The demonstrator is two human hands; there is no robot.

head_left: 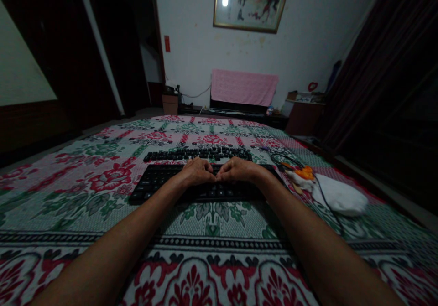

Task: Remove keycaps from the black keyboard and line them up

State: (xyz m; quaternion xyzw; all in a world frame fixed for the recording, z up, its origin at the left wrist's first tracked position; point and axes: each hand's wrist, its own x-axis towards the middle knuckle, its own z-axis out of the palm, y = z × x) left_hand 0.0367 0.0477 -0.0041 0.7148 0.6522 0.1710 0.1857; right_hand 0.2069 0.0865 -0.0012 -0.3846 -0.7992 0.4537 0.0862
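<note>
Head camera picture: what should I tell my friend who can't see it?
A person's left hand and right hand are close together over a black keyboard on a flowered cover. Loose black keys lie beyond it in rows.

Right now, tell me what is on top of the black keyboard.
The left hand and right hand are over the middle of the keyboard, close together. They hide the surface directly beneath them and anything small they may be pinching.

Illumination: dim throughout, cool in cast. Glare: one white spot reflected in the framed picture [252,5]. Shadow: the doorway [119,37] and curtain [376,55] fall nearly to black. Distortion: wide-angle, the post [99,46] leaning outward. Definition: soft; markings on the keyboard [209,192] illegible.
</note>
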